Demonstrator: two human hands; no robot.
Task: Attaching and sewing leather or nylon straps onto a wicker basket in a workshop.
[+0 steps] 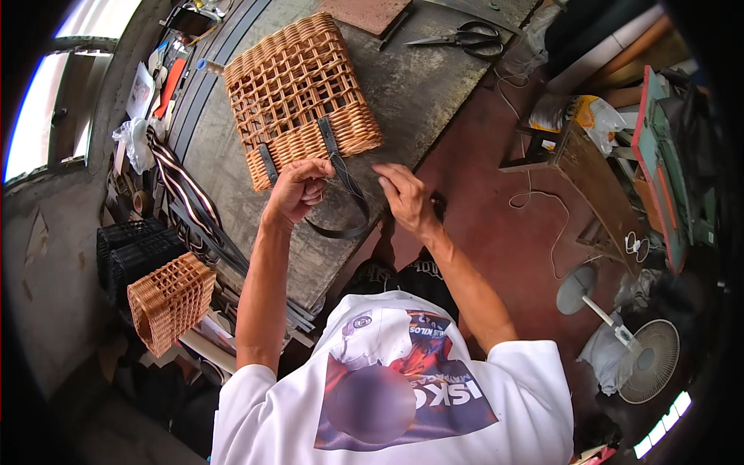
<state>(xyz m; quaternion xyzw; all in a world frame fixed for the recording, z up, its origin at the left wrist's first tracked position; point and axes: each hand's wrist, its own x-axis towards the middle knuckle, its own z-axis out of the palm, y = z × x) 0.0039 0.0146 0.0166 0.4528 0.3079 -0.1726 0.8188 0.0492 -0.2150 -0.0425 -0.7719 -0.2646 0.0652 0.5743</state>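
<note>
Wicker basket (298, 93) is lying on the workbench (418, 93), its near side toward me, with a dark strap (353, 225) looping off that side close to the bench edge. My left hand (302, 190) is curled in by the strap; my right hand (407, 201) is bent-fingered near the edge. Both are small at this angle, so I can't tell if either pinches something thin like thread. Main risk: a finger or wrist catches the loop and a tug skews the basket. Turning it could also knock the thread spool (209, 67) at its left side. Room: bare bench right of the basket, up to the scissors (465, 39); past the right edge it's a drop to the red floor (473, 186). Left is tight, strips and clutter (159, 85).
</note>
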